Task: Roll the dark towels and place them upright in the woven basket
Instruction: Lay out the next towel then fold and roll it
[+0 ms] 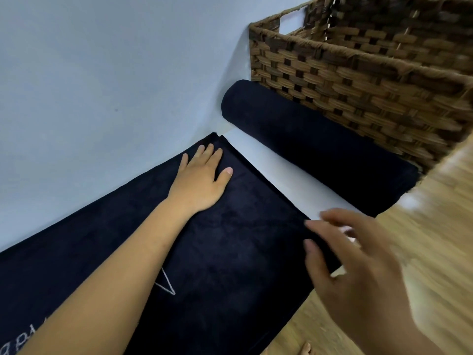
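nearest, the right hand, blurred, fingers apart and gripping nothing, hangs at the end corner of the flat dark towel; whether it touches the cloth i cannot tell; beyond it the left hand presses flat, fingers straight, on the same end; the roll looks about to begin, so take this short edge evenly and turn it tight and square; past the left hand a rolled towel lies on its side against the woven basket, not yet inside
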Available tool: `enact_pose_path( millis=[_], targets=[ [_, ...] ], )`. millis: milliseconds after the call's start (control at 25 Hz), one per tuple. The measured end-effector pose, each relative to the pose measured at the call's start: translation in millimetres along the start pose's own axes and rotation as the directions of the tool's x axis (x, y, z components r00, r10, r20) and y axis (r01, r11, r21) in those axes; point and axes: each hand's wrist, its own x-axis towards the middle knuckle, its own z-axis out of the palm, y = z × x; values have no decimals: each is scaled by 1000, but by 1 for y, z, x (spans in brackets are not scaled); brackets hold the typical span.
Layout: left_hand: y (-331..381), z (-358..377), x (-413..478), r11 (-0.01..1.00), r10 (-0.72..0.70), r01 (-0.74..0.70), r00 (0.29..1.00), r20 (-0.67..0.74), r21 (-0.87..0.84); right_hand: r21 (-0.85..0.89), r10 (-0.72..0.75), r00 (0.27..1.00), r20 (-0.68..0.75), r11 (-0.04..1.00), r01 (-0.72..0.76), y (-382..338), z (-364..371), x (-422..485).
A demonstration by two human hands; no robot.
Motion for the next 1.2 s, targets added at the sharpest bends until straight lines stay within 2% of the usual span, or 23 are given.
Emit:
enact_pose_path(
  millis=[80,160,200,280,360,480,600,680,720,760,840,880,1000,1080,1120,1200],
  targets=[
    [0,1,5,999,-5,4,1000,29,53,-19,-159,967,200,986,166,-19,18,-2],
    [1,1,7,996,-12,8,999,46,89,-135,-177,884,433,957,257,-26,37,-8],
    [1,1,8,995,-16,10,998,55,95,-179,-151,853,500,945,273,-25,42,-10],
    [0,0,11,996,-32,27,997,63,85,-209,-114,825,553,940,270,-18,46,-11],
    [1,-1,15,996,-54,50,997,56,75,-217,-103,832,545,941,259,-14,44,-12],
    [3,-1,18,994,-71,70,997,16,78,-241,-38,890,454,957,164,-5,36,-14],
    [2,3,15,999,-34,34,998,-57,-13,-142,11,967,255,990,26,15,21,-21],
    [0,3,13,990,-40,13,981,-188,-140,-28,156,983,96,988,-154,21,9,-23],
    [-2,3,14,983,-62,10,958,-280,-184,29,271,962,41,962,-273,20,4,-20],
    [-3,2,15,979,-88,13,929,-360,-204,107,412,911,27,905,-413,18,1,-18],
    [-3,0,18,967,-134,30,903,-409,-252,289,654,748,115,698,-655,18,1,-13],
    [-3,-3,20,955,-160,43,909,-386,-295,358,708,681,185,597,-718,19,2,-11],
    [-2,-18,31,855,-306,172,929,-209,-490,419,735,572,364,419,-806,19,-4,-2],
    [-3,-26,35,769,-374,253,923,-93,-587,395,711,545,443,391,-831,20,-11,6],
    [-2,-29,36,749,-390,278,919,-60,-602,366,686,547,480,410,-835,21,-15,10],
    [-2,-32,37,727,-408,310,913,-23,-613,324,608,613,504,525,-787,23,-20,14]
  ],
)
